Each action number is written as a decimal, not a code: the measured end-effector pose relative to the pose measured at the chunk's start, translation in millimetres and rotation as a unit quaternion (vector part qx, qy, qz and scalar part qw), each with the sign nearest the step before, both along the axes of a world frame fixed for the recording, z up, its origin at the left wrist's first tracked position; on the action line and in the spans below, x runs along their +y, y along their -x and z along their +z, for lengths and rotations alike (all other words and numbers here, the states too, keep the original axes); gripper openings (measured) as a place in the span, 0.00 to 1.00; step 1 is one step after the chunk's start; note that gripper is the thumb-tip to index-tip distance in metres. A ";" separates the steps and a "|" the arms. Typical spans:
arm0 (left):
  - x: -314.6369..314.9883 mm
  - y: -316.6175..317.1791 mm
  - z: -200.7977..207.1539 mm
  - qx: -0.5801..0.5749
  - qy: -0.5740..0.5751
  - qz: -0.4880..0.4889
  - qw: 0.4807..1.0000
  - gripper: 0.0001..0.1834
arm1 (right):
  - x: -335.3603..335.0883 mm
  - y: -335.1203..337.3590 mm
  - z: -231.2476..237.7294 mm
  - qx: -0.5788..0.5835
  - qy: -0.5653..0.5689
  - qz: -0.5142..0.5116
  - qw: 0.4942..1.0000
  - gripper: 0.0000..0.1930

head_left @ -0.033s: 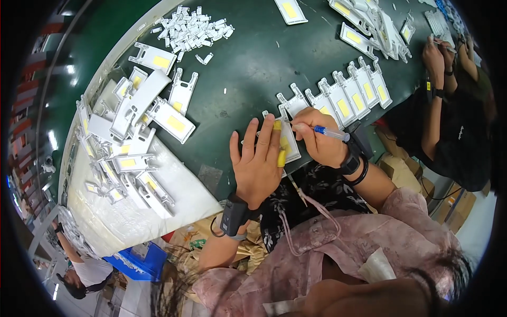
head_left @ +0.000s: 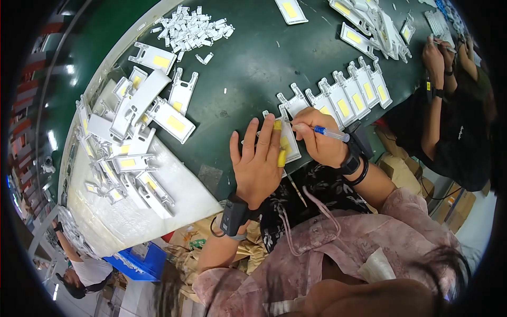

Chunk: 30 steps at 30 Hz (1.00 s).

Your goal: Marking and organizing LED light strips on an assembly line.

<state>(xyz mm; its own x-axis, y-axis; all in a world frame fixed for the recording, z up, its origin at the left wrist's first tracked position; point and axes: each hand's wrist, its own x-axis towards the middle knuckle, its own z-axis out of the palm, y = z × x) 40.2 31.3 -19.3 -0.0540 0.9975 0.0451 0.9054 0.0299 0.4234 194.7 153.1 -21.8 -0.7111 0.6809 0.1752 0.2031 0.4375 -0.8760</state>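
Note:
My left hand (head_left: 257, 161) lies flat with its fingers apart over a white plastic part (head_left: 296, 152) with a yellow patch. Yellow wraps cover its index finger and thumb. At that part's right side, my right hand (head_left: 322, 142) is closed around a slim tool (head_left: 331, 133) with a clear and blue handle. The tool's thin end points left toward the part, but my fingers hide most of it. Just beyond my right hand, another white part (head_left: 293, 100) with two prongs lies on the dark green table (head_left: 237, 58).
Similar parts stand in an overlapping row (head_left: 351, 98) to the right. A jumbled heap (head_left: 132, 124) fills the left, partly on a white pad (head_left: 174, 195). Small white pieces (head_left: 193, 29) are piled at the far left. A co-worker's hand (head_left: 433, 58) works at the far right.

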 end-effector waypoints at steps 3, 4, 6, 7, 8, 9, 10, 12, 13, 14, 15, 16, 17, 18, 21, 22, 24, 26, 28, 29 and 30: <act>0.2 0.9 -0.6 0.001 0.000 -0.001 1.000 0.26 | 1.5 1.1 -0.3 0.006 -0.013 0.005 1.000 0.03; 0.0 1.0 -1.4 0.001 -0.001 -0.002 1.000 0.26 | 1.4 1.4 -0.9 0.005 -0.012 0.004 1.000 0.03; -0.3 1.2 -1.8 0.000 0.000 -0.002 1.000 0.25 | 1.0 2.6 -1.7 0.010 -0.013 0.005 1.000 0.02; -0.4 1.2 -1.5 0.004 -0.001 -0.001 1.000 0.25 | 0.7 3.6 -1.5 0.010 -0.011 0.005 1.000 0.02; -0.7 1.3 -0.9 0.008 -0.002 0.001 1.000 0.25 | 0.6 4.7 -0.9 0.015 -0.003 0.005 1.000 0.02; -0.1 1.3 -0.3 0.007 -0.001 0.000 1.000 0.25 | 1.2 5.0 -0.7 0.019 0.004 0.004 1.000 0.02; 0.9 1.4 1.1 0.007 0.003 -0.002 1.000 0.25 | 1.9 5.0 -0.5 0.017 0.004 0.004 1.000 0.02; 1.3 1.0 1.3 0.025 0.008 -0.004 1.000 0.24 | 3.3 5.0 0.0 -0.001 -0.016 0.009 1.000 0.01; 1.4 0.9 1.2 0.024 0.009 -0.005 1.000 0.24 | 3.7 6.0 -0.3 -0.002 -0.015 0.008 1.000 0.01; 1.9 0.8 1.2 0.028 0.009 -0.005 1.000 0.24 | 4.0 7.5 -0.8 0.008 -0.027 0.008 1.000 0.01; 1.1 1.0 1.2 0.032 0.009 -0.004 0.999 0.24 | 3.4 8.9 -1.6 0.020 -0.037 0.008 0.999 0.02; 0.6 1.5 2.6 0.039 0.015 -0.004 0.999 0.24 | 2.9 9.5 -1.0 0.008 -0.036 0.015 0.999 0.03; 0.0 1.7 1.2 0.038 0.017 -0.004 0.999 0.24 | 2.7 9.4 -2.6 0.008 -0.034 0.015 0.999 0.03; 0.7 1.3 -0.2 0.028 0.005 -0.004 1.000 0.25 | 3.3 8.1 -3.8 -0.006 -0.053 0.021 0.998 0.03; 1.6 2.3 2.6 0.011 0.012 -0.013 1.000 0.26 | 4.6 7.6 -0.3 -0.034 -0.063 0.016 0.997 0.02; 0.1 1.2 -1.5 0.012 0.002 -0.008 1.000 0.26 | 4.5 7.2 1.6 -0.058 -0.039 0.008 0.997 0.01; -1.2 0.8 -3.0 0.014 -0.008 -0.003 1.000 0.26 | 2.5 6.9 4.0 -0.081 -0.016 0.000 0.997 0.02; -2.5 0.6 -1.1 0.004 0.002 -0.005 1.000 0.26 | -1.0 5.7 4.1 -0.062 0.007 -0.045 0.997 0.04; -1.7 2.4 1.7 0.000 0.009 -0.008 1.000 0.26 | -2.7 7.5 2.4 -0.017 -0.001 -0.043 0.999 0.05; -2.0 2.6 1.3 -0.005 0.018 -0.012 1.000 0.26 | -3.7 8.6 0.1 0.026 -0.006 -0.040 0.999 0.05; -1.7 2.8 0.5 -0.006 0.018 -0.012 1.000 0.26 | -3.9 10.1 -0.9 0.026 -0.006 -0.040 0.999 0.05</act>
